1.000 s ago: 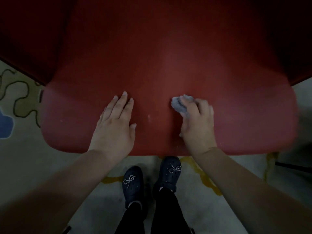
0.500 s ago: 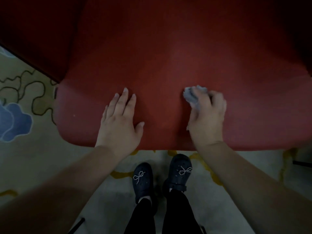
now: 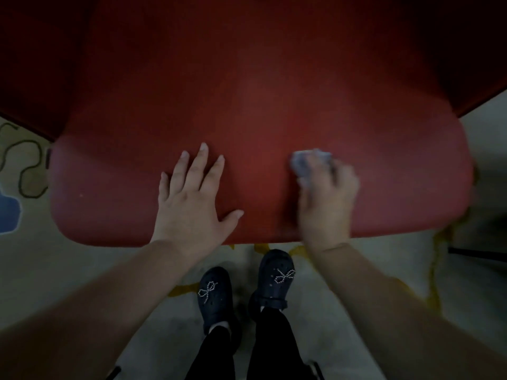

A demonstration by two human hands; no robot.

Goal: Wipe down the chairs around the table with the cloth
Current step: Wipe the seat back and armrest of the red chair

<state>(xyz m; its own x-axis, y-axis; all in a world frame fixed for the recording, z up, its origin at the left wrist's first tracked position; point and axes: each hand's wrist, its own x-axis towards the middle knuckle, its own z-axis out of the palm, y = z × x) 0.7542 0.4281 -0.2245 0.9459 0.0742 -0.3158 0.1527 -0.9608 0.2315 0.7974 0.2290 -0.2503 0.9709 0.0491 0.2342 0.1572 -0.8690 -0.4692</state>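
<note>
1. Cloth [image 3: 310,163], pale grey & bunched, is lying on the red chair seat [image 3: 260,119], right of centre, near the front edge.
2. Right hand [image 3: 326,204] is gripping it, fingers curled over the wad; hand is blurred.
3. Left hand [image 3: 192,198] is resting flat on the seat just beside, fingers straight & spread, holding nothing.
4. Below the seat edge: dark clogs [image 3: 216,294] w/ bead bows are standing on a patterned rug [image 3: 41,270].
</note>
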